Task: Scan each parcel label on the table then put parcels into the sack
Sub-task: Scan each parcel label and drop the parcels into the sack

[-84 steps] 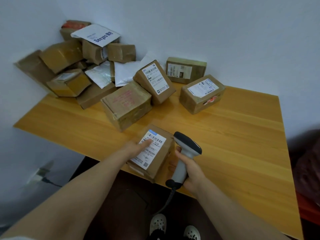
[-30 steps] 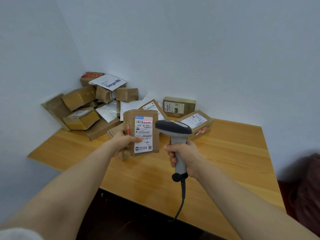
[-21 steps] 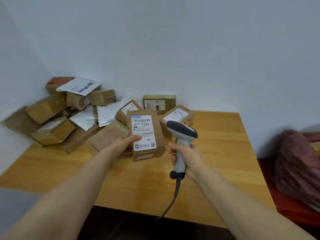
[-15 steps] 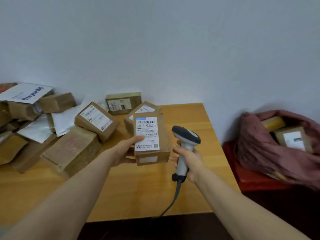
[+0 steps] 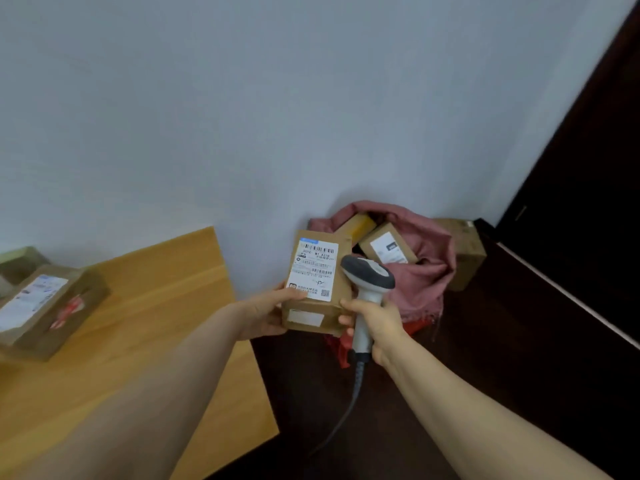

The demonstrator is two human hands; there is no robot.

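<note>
My left hand (image 5: 266, 315) grips a brown cardboard parcel (image 5: 313, 310) with a white label facing me, held in the air past the table's right edge, in front of the sack. My right hand (image 5: 375, 323) grips the handle of a grey barcode scanner (image 5: 367, 276), right beside the parcel. The pink sack (image 5: 420, 271) stands open on the floor by the wall, with two parcels showing inside, one labelled (image 5: 388, 249) and one with yellow tape (image 5: 356, 225).
The wooden table (image 5: 156, 334) fills the lower left, with a labelled parcel (image 5: 48, 313) near its left side. A cardboard box (image 5: 465, 252) sits on the floor behind the sack. A dark door (image 5: 588, 202) stands at right. The scanner cable (image 5: 343, 417) hangs down.
I lifted the parcel from the table, scanned its label, then carried parcel and scanner right past the table edge toward the sack. My view turned right with them.
</note>
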